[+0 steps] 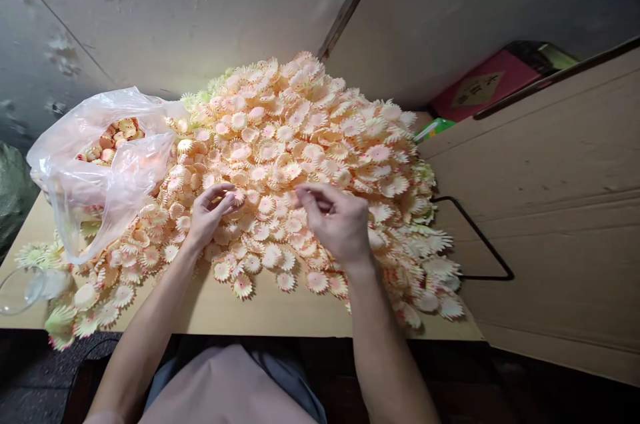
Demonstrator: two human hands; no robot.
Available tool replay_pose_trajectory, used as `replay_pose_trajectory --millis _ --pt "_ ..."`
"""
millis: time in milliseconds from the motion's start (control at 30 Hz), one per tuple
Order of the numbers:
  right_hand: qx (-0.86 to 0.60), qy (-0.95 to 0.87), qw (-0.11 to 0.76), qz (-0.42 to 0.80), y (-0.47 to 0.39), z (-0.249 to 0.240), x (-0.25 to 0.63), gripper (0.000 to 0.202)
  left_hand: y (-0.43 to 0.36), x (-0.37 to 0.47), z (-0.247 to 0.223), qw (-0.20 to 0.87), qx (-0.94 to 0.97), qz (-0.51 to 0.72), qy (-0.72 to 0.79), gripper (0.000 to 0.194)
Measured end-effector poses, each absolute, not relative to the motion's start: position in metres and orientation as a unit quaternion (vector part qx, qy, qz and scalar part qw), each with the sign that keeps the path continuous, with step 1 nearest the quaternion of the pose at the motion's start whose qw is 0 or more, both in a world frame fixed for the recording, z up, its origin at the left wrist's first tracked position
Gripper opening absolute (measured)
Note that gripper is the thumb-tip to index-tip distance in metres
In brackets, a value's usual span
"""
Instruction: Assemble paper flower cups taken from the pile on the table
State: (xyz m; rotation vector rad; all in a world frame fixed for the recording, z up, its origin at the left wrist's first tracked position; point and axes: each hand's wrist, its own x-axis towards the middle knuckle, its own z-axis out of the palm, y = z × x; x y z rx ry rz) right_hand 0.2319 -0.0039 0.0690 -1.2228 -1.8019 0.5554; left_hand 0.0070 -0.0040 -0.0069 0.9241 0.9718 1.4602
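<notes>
A big heap of pale yellow and pink artificial flower pieces (280, 151), round with fringed edges, covers much of the tabletop. My left hand (210, 214) is over the near middle of the heap, thumb and fingers closed at one small flower piece (239, 196). To its right, my right hand (337, 217) is also closed, its thumb and fingertips pinched together. Whatever those right fingertips hold is too small and blurred to tell. A gap separates the two hands, and flower pieces lie beneath both.
Left of the heap stands an open clear plastic bag (107, 177) with more pieces inside. A transparent round container (23, 291) sits at the left table edge. Cardboard (545, 211) walls the right side, with a black metal loop (493, 247) before it. A red box (473, 91) is behind.
</notes>
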Motion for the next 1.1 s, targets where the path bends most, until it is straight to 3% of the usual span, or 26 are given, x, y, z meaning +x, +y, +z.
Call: replay_pose_trajectory --millis 167,200,300,367,500,667,800,967,1100 --pt "-0.377 -0.829 0.284 0.300 -0.058 0.055 0.217 0.020 -0.006 0.013 -0.005 0.476 0.463 0.611 0.431 0.031" --pt "-0.361 -0.841 0.271 0.297 -0.066 0.051 0.213 0.014 -0.006 0.015 -0.003 0.463 0.480 0.607 0.432 0.030" --pt "-0.321 -0.897 0.198 0.230 -0.081 0.036 0.203 0.025 -0.004 0.020 0.005 0.446 0.523 0.594 0.419 0.025" --pt "-0.333 -0.907 0.195 0.168 -0.084 0.027 0.199 0.026 -0.002 0.021 0.010 0.435 0.549 0.585 0.410 0.023" --pt "-0.397 -0.849 0.322 0.132 -0.088 0.023 0.200 0.023 0.002 0.018 0.016 0.439 0.563 0.570 0.408 0.024" --pt "-0.288 -0.917 0.217 0.169 -0.104 0.024 0.205 0.032 0.003 0.009 0.013 0.468 0.500 0.597 0.417 0.025" --pt "-0.314 -0.882 0.315 0.156 -0.113 0.015 0.203 0.031 0.001 0.001 0.005 0.525 0.455 0.624 0.358 0.010" --pt "-0.475 -0.629 0.506 0.351 -0.102 0.021 0.196 0.010 -0.006 -0.009 0.010 0.537 0.491 0.611 0.313 0.011" --pt "-0.463 -0.520 0.545 0.467 -0.070 0.028 0.192 0.020 -0.015 -0.010 0.022 0.506 0.622 0.489 0.344 0.011"
